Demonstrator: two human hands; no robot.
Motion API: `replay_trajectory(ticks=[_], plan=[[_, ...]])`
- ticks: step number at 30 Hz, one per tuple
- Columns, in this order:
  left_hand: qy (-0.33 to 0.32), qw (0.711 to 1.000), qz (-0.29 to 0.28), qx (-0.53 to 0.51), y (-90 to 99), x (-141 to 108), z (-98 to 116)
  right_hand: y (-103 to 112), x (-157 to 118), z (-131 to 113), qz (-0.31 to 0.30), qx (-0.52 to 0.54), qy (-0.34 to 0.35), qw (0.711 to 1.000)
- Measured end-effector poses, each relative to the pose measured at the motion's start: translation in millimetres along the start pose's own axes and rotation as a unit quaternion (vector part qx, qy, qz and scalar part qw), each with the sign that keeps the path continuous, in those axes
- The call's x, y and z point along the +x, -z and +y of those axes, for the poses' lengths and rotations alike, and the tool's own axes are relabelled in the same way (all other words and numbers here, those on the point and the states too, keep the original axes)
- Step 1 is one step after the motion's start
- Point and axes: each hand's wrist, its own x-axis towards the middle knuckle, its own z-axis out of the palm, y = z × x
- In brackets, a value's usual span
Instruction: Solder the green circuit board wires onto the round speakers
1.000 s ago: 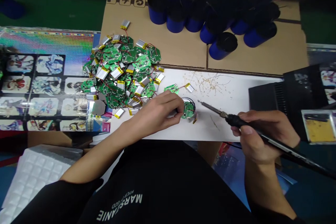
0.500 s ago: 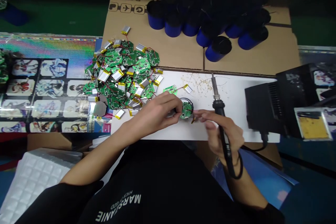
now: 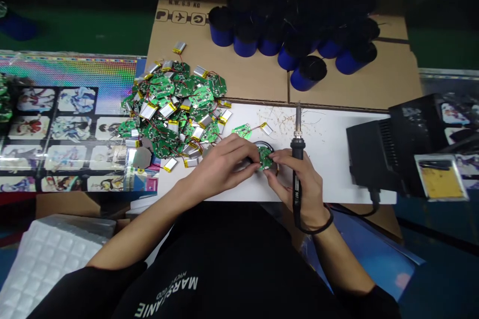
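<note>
A green circuit board [image 3: 265, 158] sits at a round black-rimmed part [image 3: 270, 145] on the white work surface. My left hand [image 3: 234, 160] pinches the board's left edge, thumb and fingertips closed together. At the opposite edge, the thumb and forefinger of my right hand [image 3: 301, 182] also touch the board. That same hand carries a soldering iron [image 3: 297, 152], its metal tip pointing up and away from me. Just beyond the board lies another green board [image 3: 242, 131], wired to a small silver battery [image 3: 266, 128].
Left of my hands is a heap of green boards with batteries [image 3: 179, 109]. Blue cylinders with dark tops [image 3: 309, 74] stand on cardboard [image 3: 254, 82] at the back. On the right are a black soldering station [image 3: 368, 154] and a yellow sponge tray [image 3: 441, 177]. Wire scraps [image 3: 280, 117] litter the surface.
My right hand has moved left, bringing its thumb and forefinger onto the board's right edge. The soldering iron came along and stands more upright in view. My left hand stays at the board.
</note>
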Motion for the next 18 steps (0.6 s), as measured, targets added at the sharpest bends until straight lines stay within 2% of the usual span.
replay_trajectory(ticks=[6,13,18], plan=[[-0.048,0.997,0.050,0.030,-7.2,-3,-4,1,2,-1,-0.006,0.004,-0.008,1.000],[-0.060,0.995,0.045,0.061,-7.0,-3,-4,-9,3,-9,0.040,0.038,0.001,0.998],[-0.063,0.995,0.035,0.066,-4.9,-3,-4,-14,1,-10,0.050,0.045,-0.006,0.998]])
